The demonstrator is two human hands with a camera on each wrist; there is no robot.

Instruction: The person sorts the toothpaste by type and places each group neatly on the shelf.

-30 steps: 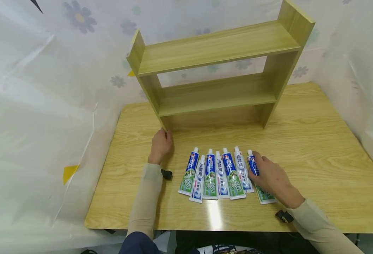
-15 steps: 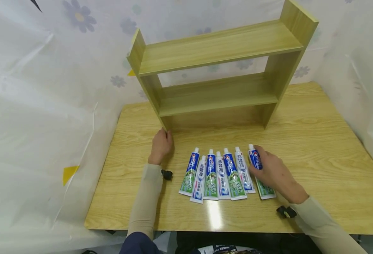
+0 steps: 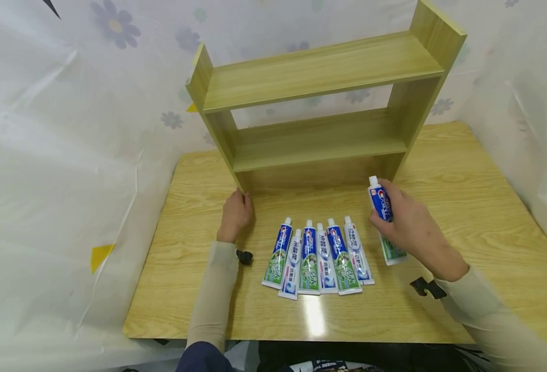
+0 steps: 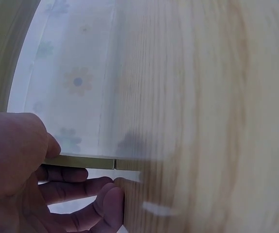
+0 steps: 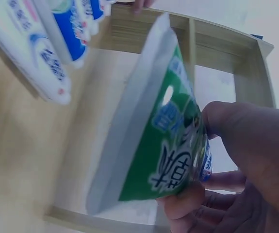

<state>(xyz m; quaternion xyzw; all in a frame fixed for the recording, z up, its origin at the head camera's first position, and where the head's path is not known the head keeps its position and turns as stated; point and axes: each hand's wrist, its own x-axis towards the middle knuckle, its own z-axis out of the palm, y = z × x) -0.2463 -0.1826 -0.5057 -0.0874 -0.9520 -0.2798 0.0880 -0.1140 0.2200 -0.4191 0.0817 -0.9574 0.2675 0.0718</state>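
Your right hand (image 3: 415, 227): gripping one blue-and-green toothpaste tube (image 3: 381, 204) between thumb and fingers, cap (image 3: 373, 180) away from you. Your left hand (image 3: 235, 216): gripping the wooden shelf (image 3: 320, 139) low down. Between your hands: six tubes (image 3: 324, 258), side by side.

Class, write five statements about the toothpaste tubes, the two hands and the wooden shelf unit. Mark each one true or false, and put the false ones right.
1. The right hand holds a Crest toothpaste tube. True.
2. The left hand holds another tube. False: it grips the wooden shelf unit.
3. Six tubes lie on the table. True.
4. All the tubes in the row have the same design. False: blue-and-green ones alternate with mainly white ones.
5. The held tube's white cap points toward the shelf unit. True.
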